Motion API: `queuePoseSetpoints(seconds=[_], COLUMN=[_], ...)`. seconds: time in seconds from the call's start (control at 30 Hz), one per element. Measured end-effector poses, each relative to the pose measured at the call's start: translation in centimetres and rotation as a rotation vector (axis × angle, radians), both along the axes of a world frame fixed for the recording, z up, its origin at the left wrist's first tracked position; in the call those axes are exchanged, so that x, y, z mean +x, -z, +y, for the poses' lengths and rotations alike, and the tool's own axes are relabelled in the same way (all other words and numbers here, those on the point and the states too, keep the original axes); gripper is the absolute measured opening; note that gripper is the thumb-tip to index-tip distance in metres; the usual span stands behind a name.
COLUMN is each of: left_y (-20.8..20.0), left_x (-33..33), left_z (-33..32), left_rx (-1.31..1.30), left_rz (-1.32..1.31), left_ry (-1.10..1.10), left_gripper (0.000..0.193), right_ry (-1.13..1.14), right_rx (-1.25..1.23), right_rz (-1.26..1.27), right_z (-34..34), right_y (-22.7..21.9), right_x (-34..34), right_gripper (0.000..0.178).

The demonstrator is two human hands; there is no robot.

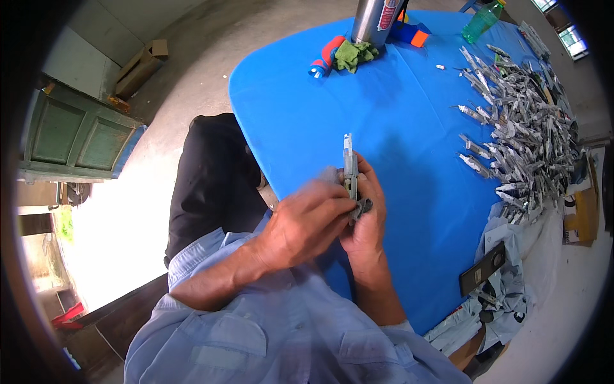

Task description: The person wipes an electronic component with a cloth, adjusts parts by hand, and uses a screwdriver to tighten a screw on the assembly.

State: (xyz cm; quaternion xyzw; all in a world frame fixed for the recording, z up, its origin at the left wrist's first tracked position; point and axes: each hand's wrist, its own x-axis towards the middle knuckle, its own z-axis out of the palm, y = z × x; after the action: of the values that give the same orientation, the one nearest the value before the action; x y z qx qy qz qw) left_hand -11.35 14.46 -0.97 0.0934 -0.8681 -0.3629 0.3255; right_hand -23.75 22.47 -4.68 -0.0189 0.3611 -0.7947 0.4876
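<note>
In front of my chest I hold a slim, silvery-grey part (350,168) upright above the table; its exact kind is unclear. My right hand (366,224) is closed round its lower end, with the thumb along its side. My left hand (306,221) is bent against the part from the left, its fingers closed and partly smeared by motion. A dark grey, crumpled-looking bit (362,208) shows between the hands at the bottom of the part. What the left fingers grip is hidden.
A large heap of similar slim grey parts (524,134) covers the right of the blue table (409,256). A phone-like dark slab (483,269) lies near crumpled plastic. At the back are a green cloth (355,56), a steel flask (374,22) and a green bottle (483,22).
</note>
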Motion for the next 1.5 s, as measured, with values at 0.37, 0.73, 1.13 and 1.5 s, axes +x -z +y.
queuePoseSetpoints(seconds=[0.37, 0.73, 1.13, 1.5], left_y=[0.2, -0.2, -0.2, 0.3], left_x=[-3.1, -1.2, -2.1, -1.1], left_z=[-4.8, -0.3, -4.0, -1.3], left_rx=[0.081, -0.06, 0.029, -0.043], left_rz=[-0.046, -0.032, 0.005, 0.002], left_ry=[-0.231, 0.01, -0.162, -0.043], left_gripper=[0.021, 0.036, 0.027, 0.036], right_ry=[-0.082, 0.044, -0.188, -0.066], right_rx=[0.114, 0.099, -0.114, -0.031], right_rz=[0.143, 0.139, -0.006, -0.052], right_z=[-0.5, -0.3, 0.5, -0.1], right_y=[-0.4, 0.0, 2.0, -1.1], right_x=[1.2, -0.3, -0.2, -0.5], right_gripper=[0.043, 0.05, 0.046, 0.047])
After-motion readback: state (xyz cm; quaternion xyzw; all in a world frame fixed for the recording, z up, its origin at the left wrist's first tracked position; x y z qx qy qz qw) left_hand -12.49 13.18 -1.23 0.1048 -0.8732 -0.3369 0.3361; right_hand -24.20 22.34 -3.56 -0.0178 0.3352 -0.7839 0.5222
